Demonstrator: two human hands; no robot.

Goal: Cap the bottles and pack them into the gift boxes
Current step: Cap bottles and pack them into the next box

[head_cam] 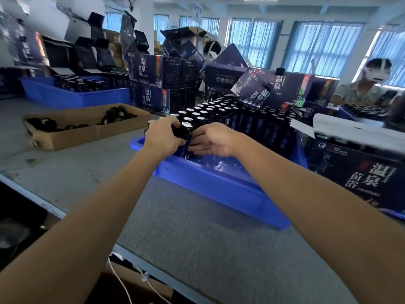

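caps tray (87, 132): cardboard, on the surface (197, 227), well left of my hands. Dark caps are piled in both halves.
left hand (163, 134): fingers curled round the top of one bottle (186, 137) at the near-left corner of the pack. Something dark sits at the hand's outer edge; I can't tell if it's a cap.
bottle: upright in the blue tray (219, 185). White mouth showing, so by my read it's uncapped.
right hand (211, 142): fingers fairly straight, laid against the bottle's lower body, not wrapped round it.
other bottles (215, 108): packed in rows behind. White mouths at the left, dark tops further right.
gift box (361, 176): open, just right of the tray, flap up.
step: I judge I'm pulling this one out for capping.
how: lift straight up so the neighbours don't tip, with the right hand steadying low. Seat the cap square on the mouth before twisting, then box it.
risk: the pack is tight, so a tilted pull could knock the next row.
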